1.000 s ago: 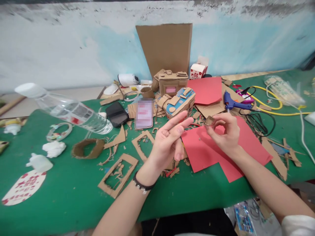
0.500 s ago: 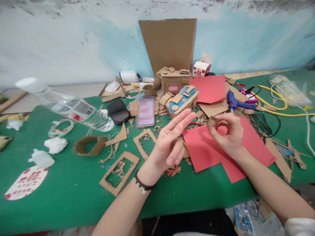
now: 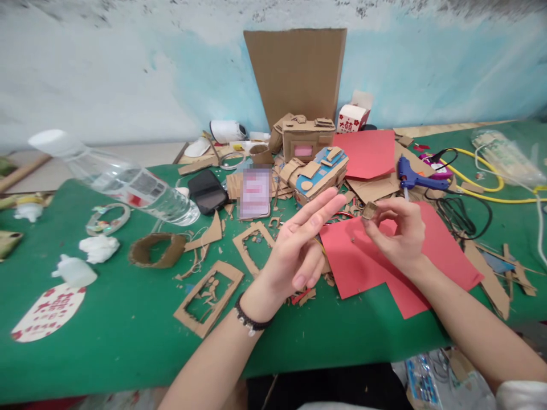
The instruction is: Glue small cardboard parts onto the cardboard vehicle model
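Between the thumb and fingers of my right hand [image 3: 399, 230] is a small folded cardboard piece [image 3: 370, 210], held up over the red paper sheets [image 3: 363, 256]. My left hand [image 3: 301, 242] hovers at the middle of the table, palm turned inward. Its upper fingers are stretched out and the lower ones curl loosely, with nothing in them. Just beyond that hand sits a cardboard camera model [image 3: 318, 173] with a blue top. A second, plain brown cardboard camera model [image 3: 307, 139] stands behind it.
A blue glue gun [image 3: 421, 176] lies at the right near a yellow cable [image 3: 498, 173]. Left are a clear plastic bottle [image 3: 123, 182], a cardboard ring [image 3: 158, 250], a cut cardboard frame [image 3: 190, 322] and a black phone [image 3: 207, 191]. A large cardboard sheet [image 3: 297, 71] leans on the wall.
The view has shifted very slightly, so everything sits a little further right. Both hands keep the same pose, and the cardboard piece stays in my right hand.
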A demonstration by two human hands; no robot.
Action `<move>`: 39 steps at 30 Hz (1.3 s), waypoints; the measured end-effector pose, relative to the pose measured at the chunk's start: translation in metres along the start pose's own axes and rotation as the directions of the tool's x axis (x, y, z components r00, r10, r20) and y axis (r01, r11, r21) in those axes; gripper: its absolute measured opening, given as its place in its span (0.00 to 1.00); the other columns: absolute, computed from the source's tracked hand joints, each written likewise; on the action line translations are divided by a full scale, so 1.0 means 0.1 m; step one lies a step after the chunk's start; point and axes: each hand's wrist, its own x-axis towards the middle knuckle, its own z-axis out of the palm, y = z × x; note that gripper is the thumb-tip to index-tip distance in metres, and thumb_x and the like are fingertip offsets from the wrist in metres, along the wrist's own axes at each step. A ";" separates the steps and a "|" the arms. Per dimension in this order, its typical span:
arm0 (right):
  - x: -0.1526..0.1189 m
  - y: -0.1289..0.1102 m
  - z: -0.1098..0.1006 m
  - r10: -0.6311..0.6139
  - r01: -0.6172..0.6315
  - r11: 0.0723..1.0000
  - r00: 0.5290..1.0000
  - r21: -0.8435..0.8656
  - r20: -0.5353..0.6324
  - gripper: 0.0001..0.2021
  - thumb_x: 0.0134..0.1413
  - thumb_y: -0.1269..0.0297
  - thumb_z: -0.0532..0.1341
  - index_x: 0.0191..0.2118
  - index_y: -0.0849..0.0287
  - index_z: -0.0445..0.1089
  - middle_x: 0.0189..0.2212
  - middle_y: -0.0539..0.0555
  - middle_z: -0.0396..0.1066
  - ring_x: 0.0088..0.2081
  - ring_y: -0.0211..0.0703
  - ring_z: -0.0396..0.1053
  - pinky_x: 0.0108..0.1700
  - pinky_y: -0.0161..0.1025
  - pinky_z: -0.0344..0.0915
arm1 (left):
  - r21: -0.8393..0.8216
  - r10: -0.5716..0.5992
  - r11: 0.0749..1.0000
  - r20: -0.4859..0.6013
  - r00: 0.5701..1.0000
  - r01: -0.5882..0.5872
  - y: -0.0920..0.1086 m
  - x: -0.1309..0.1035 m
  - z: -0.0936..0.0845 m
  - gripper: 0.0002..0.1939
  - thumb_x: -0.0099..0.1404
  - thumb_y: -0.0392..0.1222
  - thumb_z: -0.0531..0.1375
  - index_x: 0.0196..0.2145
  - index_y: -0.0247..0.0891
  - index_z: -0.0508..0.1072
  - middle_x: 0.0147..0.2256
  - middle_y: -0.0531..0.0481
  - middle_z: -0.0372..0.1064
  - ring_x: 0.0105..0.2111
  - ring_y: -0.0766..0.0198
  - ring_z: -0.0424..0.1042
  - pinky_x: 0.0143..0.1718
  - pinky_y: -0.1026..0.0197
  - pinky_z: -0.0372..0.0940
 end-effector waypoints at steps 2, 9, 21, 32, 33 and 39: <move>0.00 0.00 0.00 -0.010 0.010 1.000 1.000 0.008 -0.006 0.26 0.61 0.73 0.73 0.61 0.46 0.72 0.39 0.49 0.76 0.32 0.39 0.77 0.29 0.37 0.78 | 0.017 -0.003 1.000 -0.017 1.000 0.003 0.00 0.00 0.00 0.23 0.82 0.42 0.59 0.71 0.50 0.73 0.77 0.37 0.58 0.11 0.86 0.63 0.12 0.76 0.62; 0.00 -0.01 0.02 0.007 -0.007 1.000 1.000 -0.012 -0.007 0.25 0.61 0.72 0.73 0.60 0.46 0.72 0.38 0.48 0.76 0.30 0.39 0.76 0.28 0.38 0.78 | 0.064 0.035 0.998 -0.101 0.994 -0.029 -0.03 0.03 -0.01 0.22 0.77 0.45 0.66 0.67 0.48 0.77 0.72 0.38 0.67 0.11 0.86 0.60 0.12 0.74 0.62; -0.03 0.04 0.03 0.007 -0.007 1.000 1.000 0.001 -0.006 0.25 0.61 0.71 0.74 0.60 0.45 0.72 0.38 0.48 0.77 0.30 0.40 0.77 0.28 0.38 0.78 | 0.060 0.175 0.984 -0.263 0.949 -0.165 -0.05 0.09 -0.02 0.11 0.70 0.41 0.74 0.50 0.44 0.86 0.52 0.49 0.87 0.11 0.85 0.55 0.13 0.76 0.60; -0.05 0.05 0.02 0.035 -0.035 0.999 0.999 -0.011 -0.007 0.22 0.61 0.68 0.74 0.58 0.46 0.73 0.37 0.49 0.78 0.29 0.41 0.78 0.28 0.40 0.79 | 0.080 0.184 0.983 -0.298 0.936 -0.168 -0.05 0.11 -0.04 0.10 0.70 0.40 0.74 0.49 0.43 0.85 0.48 0.51 0.88 0.10 0.84 0.54 0.12 0.76 0.57; -0.05 0.05 0.01 0.037 -0.037 0.999 0.999 -0.017 -0.007 0.22 0.62 0.67 0.74 0.58 0.46 0.73 0.37 0.49 0.78 0.29 0.42 0.78 0.28 0.40 0.79 | 0.094 0.181 0.983 -0.306 0.935 -0.160 -0.05 0.10 -0.04 0.10 0.71 0.40 0.73 0.50 0.43 0.85 0.50 0.49 0.87 0.10 0.85 0.53 0.12 0.76 0.57; -0.05 0.05 0.02 0.044 -0.044 0.999 0.999 -0.022 -0.007 0.21 0.62 0.66 0.74 0.58 0.46 0.73 0.36 0.49 0.79 0.29 0.43 0.78 0.27 0.40 0.79 | 0.114 0.173 0.983 -0.307 0.936 -0.144 -0.04 0.09 -0.04 0.12 0.70 0.42 0.72 0.51 0.41 0.85 0.57 0.43 0.84 0.10 0.86 0.53 0.12 0.76 0.58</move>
